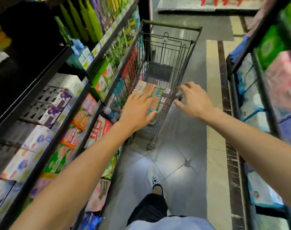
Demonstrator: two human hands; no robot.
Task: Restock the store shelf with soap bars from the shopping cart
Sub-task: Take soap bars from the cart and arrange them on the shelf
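A grey wire shopping cart (pixel 184 52) stands in the aisle ahead of me, against the left shelving. Boxed soap bars (pixel 155 92) in orange, teal and pale pink lie in rows on its bottom. My left hand (pixel 138 108) reaches over the cart's near end with fingers straight and spread, above the boxes and holding nothing. My right hand (pixel 193 99) hovers at the cart's near right rim, fingers spread and slightly bent, empty. The store shelf (pixel 91 83) on the left carries rows of boxed soaps and other packs.
A second shelf unit (pixel 251 100) with wrapped packs lines the right side of the narrow aisle. Grey tiled floor (pixel 179 163) runs between them. My leg and sneaker (pixel 154 178) are below, just behind the cart. Green bottles stand on the upper left shelf.
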